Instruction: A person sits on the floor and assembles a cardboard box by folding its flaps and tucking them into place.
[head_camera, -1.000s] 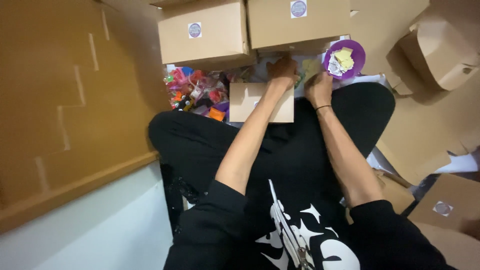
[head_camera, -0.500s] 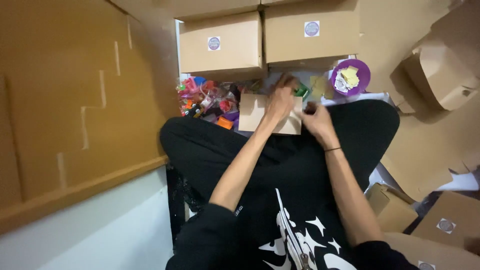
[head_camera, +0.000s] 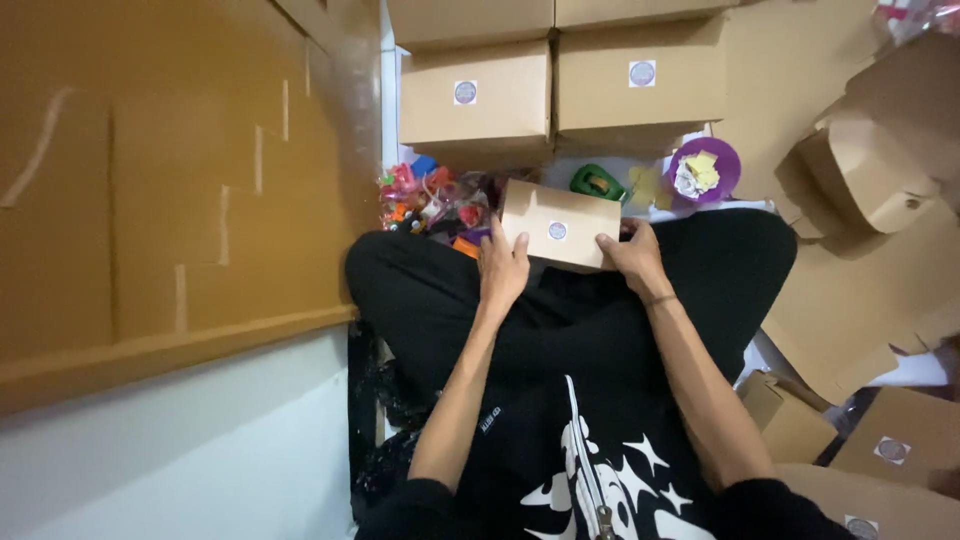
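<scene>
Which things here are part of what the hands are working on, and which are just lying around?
In hand:
small cardboard box, held by left hand and right hand

Lying about:
stacked cardboard boxes
pile of colourful toys
purple dish
green tape dispenser

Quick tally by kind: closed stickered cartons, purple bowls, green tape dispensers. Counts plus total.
Closed stickered cartons: 5 — one held in both hands, two stacked ahead, two at lower right
Purple bowl: 1
Green tape dispenser: 1
Total: 7
</scene>
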